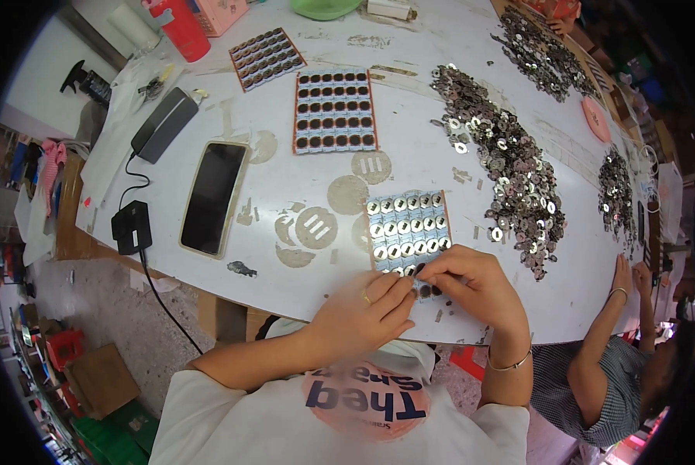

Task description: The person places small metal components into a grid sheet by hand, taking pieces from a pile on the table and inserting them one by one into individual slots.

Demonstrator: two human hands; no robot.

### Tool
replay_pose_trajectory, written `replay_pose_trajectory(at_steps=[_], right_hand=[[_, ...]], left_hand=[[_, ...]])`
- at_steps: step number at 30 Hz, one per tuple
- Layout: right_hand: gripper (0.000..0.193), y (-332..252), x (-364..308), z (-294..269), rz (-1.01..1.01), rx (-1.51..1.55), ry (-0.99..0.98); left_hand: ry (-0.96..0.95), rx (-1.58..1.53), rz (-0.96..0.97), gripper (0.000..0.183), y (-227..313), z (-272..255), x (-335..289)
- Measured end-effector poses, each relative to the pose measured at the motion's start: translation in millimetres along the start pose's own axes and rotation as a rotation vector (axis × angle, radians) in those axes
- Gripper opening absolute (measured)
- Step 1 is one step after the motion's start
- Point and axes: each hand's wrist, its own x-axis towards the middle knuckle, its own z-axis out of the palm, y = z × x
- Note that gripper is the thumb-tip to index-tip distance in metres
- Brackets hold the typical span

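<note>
A blue-and-white panel (370, 254) lies near the table's front edge, its upper rows covered with shiny round metal discs (398, 227) that have dark centres. Dark round spots (425, 291) show in its lowest row. My left hand (363, 312), with a ring and slightly blurred, rests over the panel's lower left. Its fingers are stretched out and their tips touch the discs; the thumb is hidden. From the right, my right hand (475, 283) pinches a small dark disc (419, 269) between thumb and forefinger, just beside my left fingertips.
Loose metal discs (518, 178) form a long heap to the right, with more piles beyond. Two similar panels (335, 112) (267, 58) lie farther back. On the left are a phone (214, 198), black adapter (132, 227) and red bottle (183, 31). A co-worker's arm (605, 310) reaches in at right.
</note>
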Motion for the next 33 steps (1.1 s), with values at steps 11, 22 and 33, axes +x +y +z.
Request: replay_pose_trajectory(at_steps=[11, 22, 33], right_hand=[[0.014, -6, 8, 0, 0.075, -0.06, -0.039], [0.018, -2, -7, 17, 0.133, -0.081, 0.168], [0.019, -14, -4, 1, 0.099, -0.187, 0.144]], left_hand=[[-0.102, 0.0, 0.007, 0.033, -3, -4, 5], [-0.092, 0.042, 0.045, 0.025, -7, -2, 6], [-0.094, 0.024, 0.037, 0.023, -8, -2, 10]])
